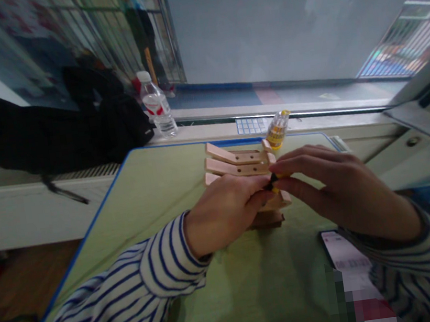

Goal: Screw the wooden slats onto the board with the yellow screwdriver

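A small wooden assembly [240, 169] of pale angled slats with dark holes stands near the far edge of the table. My left hand [221, 210] reaches across its near side, thumb and fingers closed at the black end of a small black-and-yellow piece [274, 178]. From the right, my right hand [333, 185] pinches the yellow part of that piece between thumb and fingertips, beside the upright wooden end. Its exact kind is hidden by the fingers. Below my left hand, the lower part of the wooden assembly shows.
The green table [225, 297] has a blue edge. A phone [340, 253] lies beneath my right forearm. A tilted bottle with yellow contents [277, 130] stands behind the assembly. On the window ledge are a water bottle [158, 107] and a black bag [114, 116].
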`<state>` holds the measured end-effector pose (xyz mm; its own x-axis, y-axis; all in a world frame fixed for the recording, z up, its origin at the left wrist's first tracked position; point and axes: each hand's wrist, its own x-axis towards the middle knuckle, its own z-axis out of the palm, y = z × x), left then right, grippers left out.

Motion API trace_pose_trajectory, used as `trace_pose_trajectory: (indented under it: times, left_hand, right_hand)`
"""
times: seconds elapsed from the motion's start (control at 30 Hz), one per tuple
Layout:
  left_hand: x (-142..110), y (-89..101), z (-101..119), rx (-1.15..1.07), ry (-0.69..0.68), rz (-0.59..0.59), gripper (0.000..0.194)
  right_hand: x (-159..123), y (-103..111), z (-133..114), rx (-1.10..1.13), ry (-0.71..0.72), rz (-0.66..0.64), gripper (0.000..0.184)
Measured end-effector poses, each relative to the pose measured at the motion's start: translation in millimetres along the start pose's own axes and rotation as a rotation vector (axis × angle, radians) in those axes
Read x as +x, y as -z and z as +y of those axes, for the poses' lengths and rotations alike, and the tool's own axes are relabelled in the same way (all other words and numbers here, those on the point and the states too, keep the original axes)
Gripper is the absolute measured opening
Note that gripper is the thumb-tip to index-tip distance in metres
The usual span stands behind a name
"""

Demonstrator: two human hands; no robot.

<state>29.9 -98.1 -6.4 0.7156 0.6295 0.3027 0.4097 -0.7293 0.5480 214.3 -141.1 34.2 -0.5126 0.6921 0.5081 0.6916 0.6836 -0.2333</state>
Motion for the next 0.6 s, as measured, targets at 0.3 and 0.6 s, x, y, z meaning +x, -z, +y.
trace_pose_trajectory:
  times: [0.3,0.6]
  left_hand:
    - [-0.2,3.3,2.2,0.016,0.005,0.008,0.021]
    - [-1.2,2.2,-0.9,0.042,0.022,0.04,0.021]
  right_hand:
    - [1.3,-1.2,-1.0,0.011,0.014,-0.001,0.015]
    - [2.3,0.8,-6.5,0.006,0.01,-0.039,0.027]
